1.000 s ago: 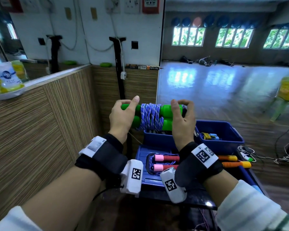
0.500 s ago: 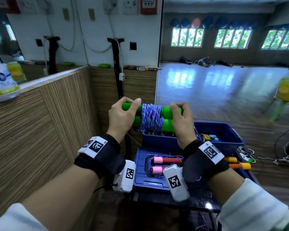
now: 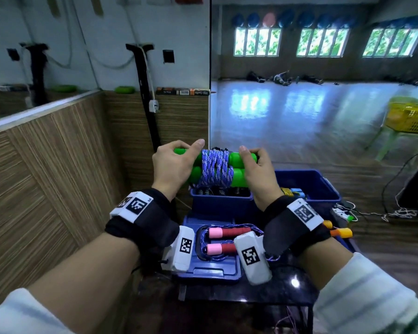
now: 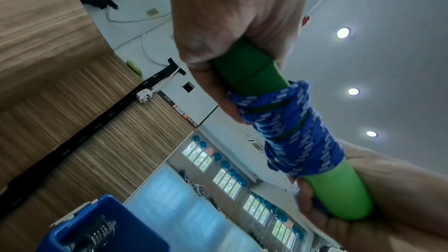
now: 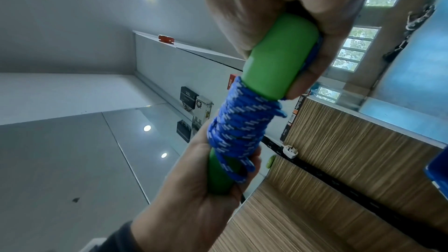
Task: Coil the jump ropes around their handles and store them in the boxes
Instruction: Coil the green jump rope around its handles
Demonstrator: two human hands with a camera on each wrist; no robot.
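Gripping opposite ends of the green handles [image 3: 237, 173], left hand [image 3: 171, 166] and right hand [image 3: 257, 174] hold the blue rope [image 3: 215, 168] coil above a blue box [image 3: 221, 203].

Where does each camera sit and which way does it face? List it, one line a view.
Head: worn on the head, looks forward and down at both hands holding the green handles above the blue boxes; forearms and wristbands show.
Left wrist: looks along the left hand up at the ceiling; right hand beyond.
Right wrist: looks along the right hand; left hand beyond.
All three share the handles and blue rope.
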